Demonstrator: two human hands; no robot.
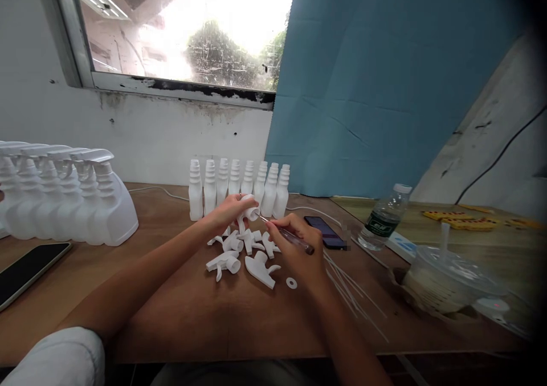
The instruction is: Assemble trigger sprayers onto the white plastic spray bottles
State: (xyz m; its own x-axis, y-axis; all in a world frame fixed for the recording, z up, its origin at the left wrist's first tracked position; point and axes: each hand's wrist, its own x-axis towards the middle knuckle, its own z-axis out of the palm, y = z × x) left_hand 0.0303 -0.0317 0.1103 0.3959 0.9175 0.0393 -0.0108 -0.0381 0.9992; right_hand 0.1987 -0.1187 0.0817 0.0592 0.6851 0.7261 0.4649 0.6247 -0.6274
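My left hand (233,206) is closed around a white trigger spray head (248,212), its round collar turned to the right. In my right hand (299,240) is a screwdriver-like tool (294,239) with a brownish see-through handle. Its thin metal tip reaches the collar opening; how far it goes in I cannot tell. Below my hands several more spray heads (260,267) lie in a loose pile on the brown table. A flat white ring washer (291,283) rests to the right of them. Thin white tubes (352,289) lie beside my right wrist.
Behind my hands stands a row of white bottles (195,192). Larger bottles with spray heads (109,203) stand at left, near a phone (32,269). To the right are another phone (327,232), a water bottle (384,218) and a lidded drink cup (448,280).
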